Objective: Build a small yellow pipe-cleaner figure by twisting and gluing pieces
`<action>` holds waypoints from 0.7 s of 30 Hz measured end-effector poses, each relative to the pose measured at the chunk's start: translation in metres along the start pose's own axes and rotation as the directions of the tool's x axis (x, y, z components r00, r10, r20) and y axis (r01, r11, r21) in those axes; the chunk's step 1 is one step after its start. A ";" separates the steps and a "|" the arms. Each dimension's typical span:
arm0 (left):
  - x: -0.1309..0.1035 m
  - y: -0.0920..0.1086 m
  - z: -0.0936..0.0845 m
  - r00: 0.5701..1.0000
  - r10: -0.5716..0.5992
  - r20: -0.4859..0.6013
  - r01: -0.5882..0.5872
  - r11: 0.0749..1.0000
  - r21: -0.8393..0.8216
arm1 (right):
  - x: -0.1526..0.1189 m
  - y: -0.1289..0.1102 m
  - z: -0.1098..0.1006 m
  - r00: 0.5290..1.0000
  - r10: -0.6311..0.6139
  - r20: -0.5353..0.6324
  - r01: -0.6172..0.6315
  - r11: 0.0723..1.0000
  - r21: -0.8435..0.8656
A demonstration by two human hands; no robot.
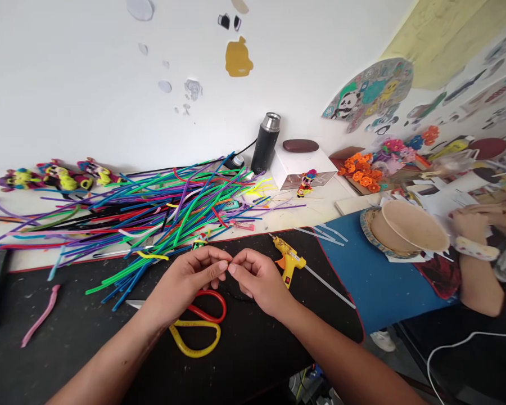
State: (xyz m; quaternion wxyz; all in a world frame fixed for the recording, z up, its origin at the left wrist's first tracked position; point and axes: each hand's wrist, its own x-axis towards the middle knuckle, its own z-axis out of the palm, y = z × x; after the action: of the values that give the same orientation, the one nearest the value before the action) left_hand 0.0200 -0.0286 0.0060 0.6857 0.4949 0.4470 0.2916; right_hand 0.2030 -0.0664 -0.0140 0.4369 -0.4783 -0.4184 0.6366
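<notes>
My left hand (200, 274) and my right hand (257, 278) meet over the black mat (274, 349), thumbs and forefingers pinched tip to tip. Whatever they pinch is tiny and mostly hidden by the fingers. Below the left wrist lie scissors (196, 337) with one red and one yellow handle, the blade partly covered by my forearm. Just right of my right hand rests a yellow hot glue gun (290, 259) with a clear glue stick (331, 287) trailing from it. A small green-and-red figure (200, 242) sits just behind my left hand.
A heap of coloured pipe cleaners (164, 208) spreads along the back. Behind it stand a black flask (266, 143) and a white box (297, 160). Several pipe-cleaner dolls (63, 175) lie at left. On the right are a bin (409, 230) and another person's arm (480, 275).
</notes>
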 end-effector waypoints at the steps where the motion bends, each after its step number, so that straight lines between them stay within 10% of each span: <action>1: 0.000 -0.001 0.000 1.000 0.004 0.002 -0.004 1.000 -0.001 | 0.000 0.000 0.000 1.000 0.000 -0.001 0.000 1.000 0.002; 21: 0.003 -0.008 -0.001 0.996 0.084 -0.035 -0.084 0.996 0.005 | 0.000 0.002 0.000 1.000 -0.006 0.009 0.005 1.000 0.016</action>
State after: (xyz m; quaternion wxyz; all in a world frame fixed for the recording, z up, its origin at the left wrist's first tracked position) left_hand 0.0203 -0.0288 -0.0024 0.6639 0.5093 0.4385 0.3279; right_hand 0.2030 -0.0673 -0.0159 0.4406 -0.4707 -0.4165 0.6409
